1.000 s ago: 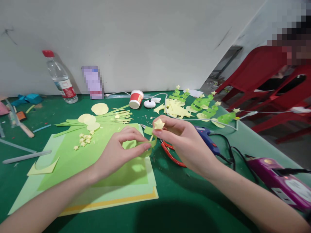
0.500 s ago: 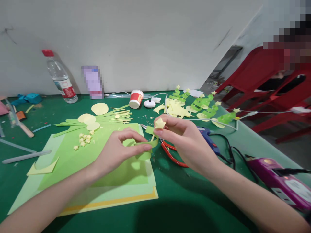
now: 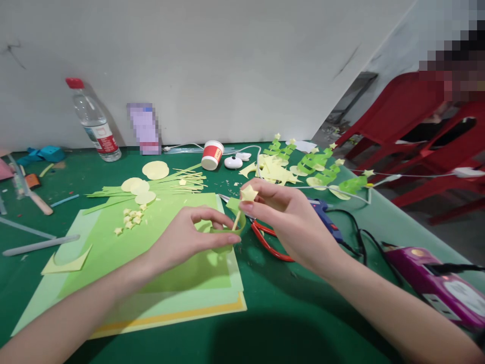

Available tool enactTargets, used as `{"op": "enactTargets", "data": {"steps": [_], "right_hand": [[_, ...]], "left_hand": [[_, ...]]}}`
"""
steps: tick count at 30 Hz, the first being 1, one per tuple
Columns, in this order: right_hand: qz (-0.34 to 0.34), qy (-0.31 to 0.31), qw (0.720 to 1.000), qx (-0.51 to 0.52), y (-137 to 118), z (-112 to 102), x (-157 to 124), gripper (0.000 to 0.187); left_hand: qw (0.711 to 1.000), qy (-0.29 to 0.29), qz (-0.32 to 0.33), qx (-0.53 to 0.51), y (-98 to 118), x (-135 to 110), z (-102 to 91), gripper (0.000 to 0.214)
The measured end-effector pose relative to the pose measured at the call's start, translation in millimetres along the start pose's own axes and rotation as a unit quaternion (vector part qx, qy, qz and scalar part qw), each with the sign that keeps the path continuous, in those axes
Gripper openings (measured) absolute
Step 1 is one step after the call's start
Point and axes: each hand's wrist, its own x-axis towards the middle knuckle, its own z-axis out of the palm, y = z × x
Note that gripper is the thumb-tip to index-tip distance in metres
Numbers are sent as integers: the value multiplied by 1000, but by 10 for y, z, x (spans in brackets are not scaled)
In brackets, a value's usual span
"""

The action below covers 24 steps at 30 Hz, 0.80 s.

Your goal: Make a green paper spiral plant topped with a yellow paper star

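Observation:
My right hand (image 3: 299,227) pinches a small pale-yellow paper star (image 3: 249,193) between thumb and fingers. A thin pale stick (image 3: 236,221) runs down from below the star. Around the stick curls a green paper strip (image 3: 234,204). Thumb and fingers of my left hand (image 3: 182,235) are closed around the strip's lower curl, near the stick's lower end. Under my left hand lies a stack of green paper sheets (image 3: 170,273). Several folded stars (image 3: 132,218) rest on it. Red-handled pliers (image 3: 271,247) lie behind my right hand, partly hidden.
Green spirals with stars on round bases (image 3: 322,162) stand at the back right. Yellow paper discs (image 3: 155,170), a paper cup (image 3: 212,155) and a water bottle (image 3: 99,131) are farther back. A blue glue gun (image 3: 328,222) and a purple power strip (image 3: 435,283) lie right, with cables.
My left thumb and fingers have shifted slightly right and down on the green strip, and its lower curl sits closer around the stick. My right hand has stayed in place.

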Motion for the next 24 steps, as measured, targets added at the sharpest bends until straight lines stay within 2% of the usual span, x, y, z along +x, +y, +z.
{"op": "enactTargets", "data": {"steps": [6, 14, 17, 19, 21, 22, 24], "right_hand": [[-3, 11, 1000, -2, 25, -1, 22, 13], [-2, 24, 999, -33, 97, -19, 108, 19], [1, 6, 997, -80, 106, -112, 91, 24], [-2, 2, 988, -154, 138, -253, 35, 29], [-4, 24, 959, -283, 229, -470, -62, 30], [1, 48, 929, -367, 303, -602, -122, 28], [68, 105, 841, -526, 503, -887, -252, 26]], "left_hand": [[999, 1, 10, -35, -42, 7, 22, 12], [997, 12, -18, -80, -49, -15, 31, 9], [996, 23, -22, -87, -74, -39, 43, 14], [995, 37, -30, -89, -142, -51, 68, 17], [994, 51, -38, -90, -254, -61, 109, 19], [994, 50, -46, -89, -319, -67, 134, 19], [992, 51, -68, -91, -447, -75, 186, 20]]}}
